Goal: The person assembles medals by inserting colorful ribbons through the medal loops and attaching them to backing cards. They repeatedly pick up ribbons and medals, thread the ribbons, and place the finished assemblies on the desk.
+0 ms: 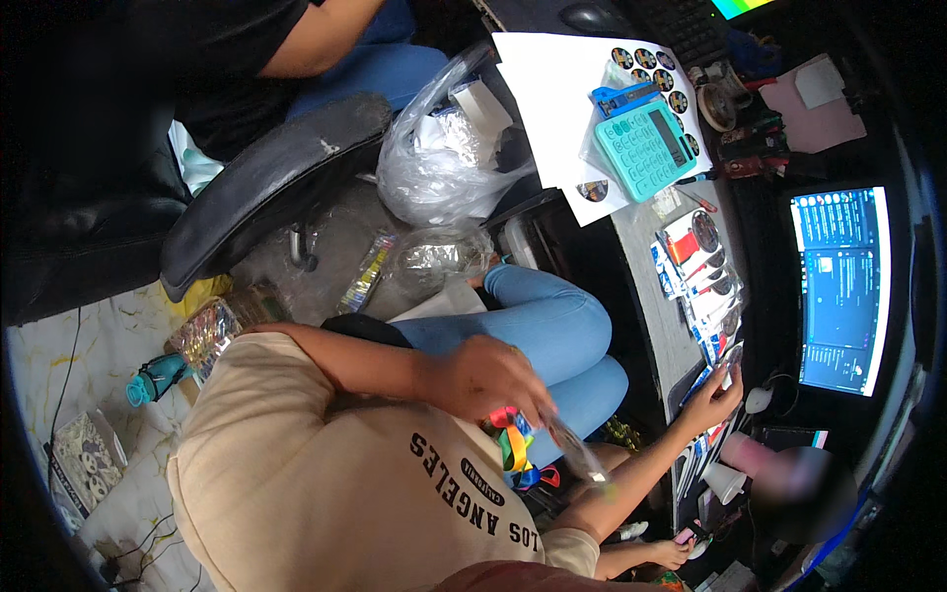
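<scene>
My left hand (pixel 488 377) is raised over my lap, fingers closed on a narrow clear plastic sleeve (pixel 580 454) that hangs down blurred by motion. Just under this hand is a bunch of multicoloured ribbons (pixel 515 449); whether the fingers touch them I cannot tell. At the desk edge, my right hand (pixel 712 403) pinches a small clear-wrapped piece (pixel 731 367), its contents hard to make out. Beyond those fingers lies a row of red, white and blue ribbon pieces with dark round discs (pixel 705 281), several in clear wrapping.
A teal calculator (pixel 646 148) rests on white sheets with round dark stickers (pixel 523 79). Past the desk items glows a monitor (pixel 838 291); a white cup (pixel 725 483) lies nearby. A filled plastic bag (pixel 434 158) stands beside a black chair (pixel 286 178). Another person (pixel 326 39) sits at upper left.
</scene>
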### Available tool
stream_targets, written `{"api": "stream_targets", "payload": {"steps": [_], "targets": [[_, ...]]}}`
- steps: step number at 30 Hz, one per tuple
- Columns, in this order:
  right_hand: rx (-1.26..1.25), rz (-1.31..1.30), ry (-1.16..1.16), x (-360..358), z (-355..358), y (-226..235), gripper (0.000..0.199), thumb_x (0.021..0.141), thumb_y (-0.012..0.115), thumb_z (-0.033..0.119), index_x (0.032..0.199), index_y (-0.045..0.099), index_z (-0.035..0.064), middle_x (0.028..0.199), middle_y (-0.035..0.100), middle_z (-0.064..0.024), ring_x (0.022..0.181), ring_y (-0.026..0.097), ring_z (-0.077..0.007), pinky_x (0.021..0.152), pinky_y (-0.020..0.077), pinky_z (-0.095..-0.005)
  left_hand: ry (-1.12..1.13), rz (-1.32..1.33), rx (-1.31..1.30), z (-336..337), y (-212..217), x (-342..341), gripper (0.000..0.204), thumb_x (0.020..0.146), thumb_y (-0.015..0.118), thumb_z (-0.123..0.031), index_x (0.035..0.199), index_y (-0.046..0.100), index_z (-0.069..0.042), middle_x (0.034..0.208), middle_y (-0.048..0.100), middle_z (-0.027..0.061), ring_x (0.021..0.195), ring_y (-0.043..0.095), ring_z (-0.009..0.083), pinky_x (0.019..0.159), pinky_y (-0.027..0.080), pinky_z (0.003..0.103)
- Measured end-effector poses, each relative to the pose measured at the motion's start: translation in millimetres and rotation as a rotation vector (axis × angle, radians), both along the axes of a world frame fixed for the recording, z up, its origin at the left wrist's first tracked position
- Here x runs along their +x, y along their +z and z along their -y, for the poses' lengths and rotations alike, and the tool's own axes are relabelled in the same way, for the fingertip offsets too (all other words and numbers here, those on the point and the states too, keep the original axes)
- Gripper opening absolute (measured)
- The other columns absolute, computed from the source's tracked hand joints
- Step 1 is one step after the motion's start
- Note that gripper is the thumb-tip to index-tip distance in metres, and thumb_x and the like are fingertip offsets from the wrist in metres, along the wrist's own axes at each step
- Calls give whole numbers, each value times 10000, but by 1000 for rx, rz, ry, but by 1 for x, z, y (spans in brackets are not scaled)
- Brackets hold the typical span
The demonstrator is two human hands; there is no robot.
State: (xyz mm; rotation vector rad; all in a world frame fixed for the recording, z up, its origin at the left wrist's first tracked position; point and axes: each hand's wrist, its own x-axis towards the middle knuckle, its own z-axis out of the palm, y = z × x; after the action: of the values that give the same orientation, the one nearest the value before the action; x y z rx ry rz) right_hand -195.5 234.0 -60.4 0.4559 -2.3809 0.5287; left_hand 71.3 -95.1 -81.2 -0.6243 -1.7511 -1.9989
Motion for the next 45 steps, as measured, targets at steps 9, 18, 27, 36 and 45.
{"api": "stream_targets", "payload": {"steps": [9,18,27,36,45], "targets": [[39,-201,-53,5,2,9,361,918,648,196,1226,597,16,1149,570,-153,834,533,-186,678,440,-294,108,380,-29,23,27,-18,188,863,571,46,862,731,-53,852,709,106,677,676,169,607,544,287],[86,-360,643,118,124,5,724,784,783,321,1378,372,309,1449,387,-159,1298,428,-395,1047,300,-656,4,-159,-431,15,73,-51,379,739,630,30,1075,707,-129,925,678,93,755,664,263,651,530,353],[-513,-118,379,38,71,-16,360,1021,470,201,1255,546,-62,1216,605,-152,1096,591,-244,968,440,-346,926,392,-891,101,78,-186,923,835,668,-489,1499,236,-15,1427,414,283,1287,449,415,1082,349,462],[-656,170,174,33,53,-44,209,976,580,121,1096,645,-38,972,662,-70,829,609,-132,754,486,-268,850,815,-1026,123,69,-266,1218,631,803,-589,1505,195,2,1166,608,309,1084,605,408,970,465,415],[-485,112,304,31,63,-31,360,951,587,270,1109,657,-45,1035,687,-151,933,662,-245,840,497,-329,731,1036,-912,140,73,-297,1467,408,936,-517,1530,111,-56,1312,519,301,1189,558,418,1030,437,391]]}}
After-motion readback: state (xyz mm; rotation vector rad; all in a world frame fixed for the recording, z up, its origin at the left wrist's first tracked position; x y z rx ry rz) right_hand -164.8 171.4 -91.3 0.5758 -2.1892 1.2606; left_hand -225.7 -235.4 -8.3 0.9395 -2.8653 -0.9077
